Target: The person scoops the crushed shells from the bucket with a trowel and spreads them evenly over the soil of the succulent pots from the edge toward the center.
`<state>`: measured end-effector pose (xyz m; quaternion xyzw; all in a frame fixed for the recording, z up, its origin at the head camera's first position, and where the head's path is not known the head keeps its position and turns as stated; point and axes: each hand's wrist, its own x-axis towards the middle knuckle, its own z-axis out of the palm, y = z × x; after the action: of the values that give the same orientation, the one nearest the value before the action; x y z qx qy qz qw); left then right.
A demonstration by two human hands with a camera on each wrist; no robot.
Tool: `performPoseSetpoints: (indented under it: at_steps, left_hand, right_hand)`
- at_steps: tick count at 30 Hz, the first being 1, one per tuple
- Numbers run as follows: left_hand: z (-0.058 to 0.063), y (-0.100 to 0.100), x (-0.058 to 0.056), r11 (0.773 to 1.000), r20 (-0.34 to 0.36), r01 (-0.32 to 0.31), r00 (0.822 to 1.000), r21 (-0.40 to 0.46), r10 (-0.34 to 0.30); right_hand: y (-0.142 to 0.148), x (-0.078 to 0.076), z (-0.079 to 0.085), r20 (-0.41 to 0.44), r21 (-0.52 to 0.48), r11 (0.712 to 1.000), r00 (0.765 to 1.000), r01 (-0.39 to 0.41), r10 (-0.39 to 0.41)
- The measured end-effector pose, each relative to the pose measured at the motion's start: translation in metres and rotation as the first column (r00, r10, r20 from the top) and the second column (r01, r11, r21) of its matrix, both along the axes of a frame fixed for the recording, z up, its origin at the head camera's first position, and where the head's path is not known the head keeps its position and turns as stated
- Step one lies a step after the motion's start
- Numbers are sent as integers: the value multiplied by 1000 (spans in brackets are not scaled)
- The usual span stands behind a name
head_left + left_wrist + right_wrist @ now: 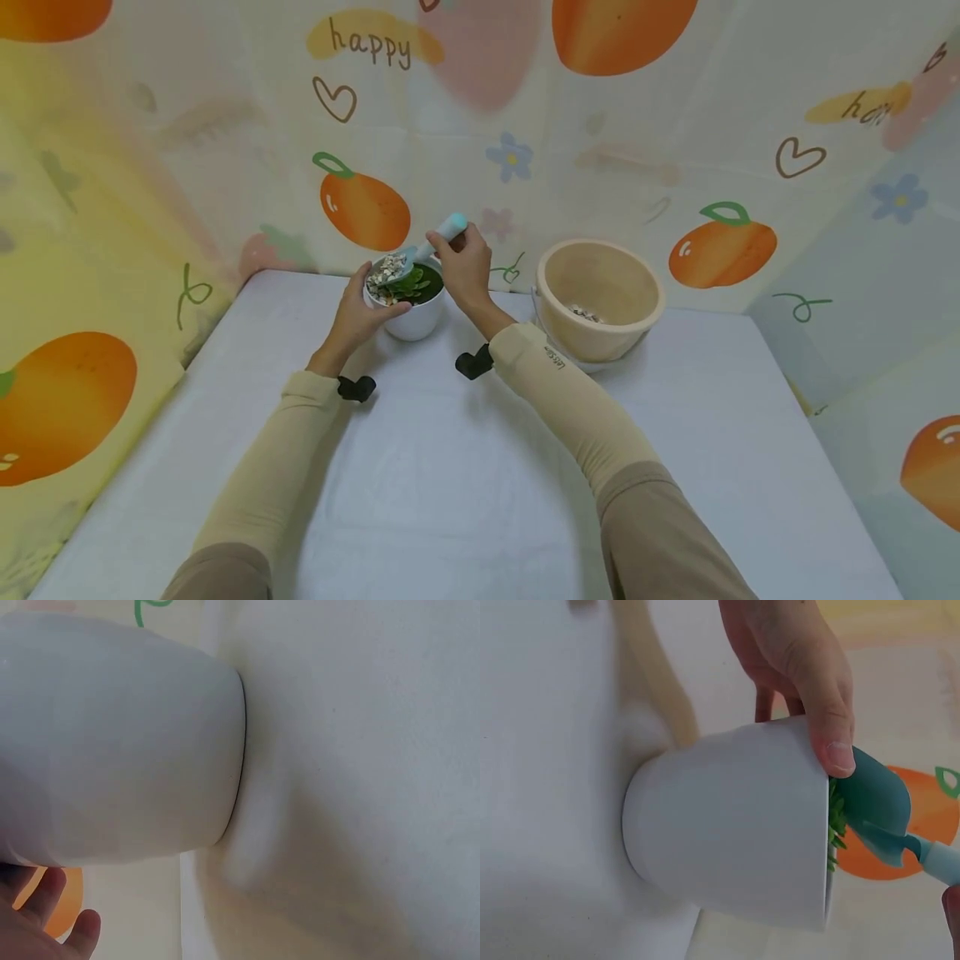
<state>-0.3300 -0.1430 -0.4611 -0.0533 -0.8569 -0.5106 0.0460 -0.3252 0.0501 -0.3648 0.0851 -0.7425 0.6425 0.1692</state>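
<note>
A white flower pot [412, 323] with a green leafy plant [407, 287] stands on the table. My left hand [354, 318] holds it from the left, thumb along the front near the rim. In the right wrist view that thumb presses the pot [727, 825] just below its rim. My right hand [468, 268] grips the pale blue handle of a small trowel [450, 227], tilted with its blade down over the pot's left part. Pale pebbles [388, 268] lie on and around the blade. The right wrist view shows the blade's teal underside [874, 795] just above the leaves.
To the right of the pot stands a beige bucket [600, 332] with a few pebbles [583, 314] at its bottom. A white cloth covers the table [435, 467]. Close behind the pot hangs a printed fabric backdrop [450, 150].
</note>
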Motion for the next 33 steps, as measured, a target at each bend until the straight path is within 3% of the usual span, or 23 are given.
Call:
performPoseSetpoints:
  at_steps: [10,16,21,24,33]
  left_hand:
    - [0,6,7,999,-54,-41,998,-30,39]
    - [4,-5,2,997,-11,18,1000,-75,-19]
    - [3,-10,-4,996,40,71,997,-46,-69]
    - [1,-10,-5,998,72,57,996,-16,-55]
    - [-1,-6,-3,999,71,33,997,1,-33]
  right_hand:
    - [0,0,-4,1,4,1000,1000,5,-5]
    - [1,-2,-6,9,-10,1000,1000,11,-11]
    - [2,-2,-6,1,6,1000,1000,16,-16]
    - [2,-1,-6,2,21,1000,1000,5,-5]
    - [3,2,-10,7,46,999,1000,4,-5]
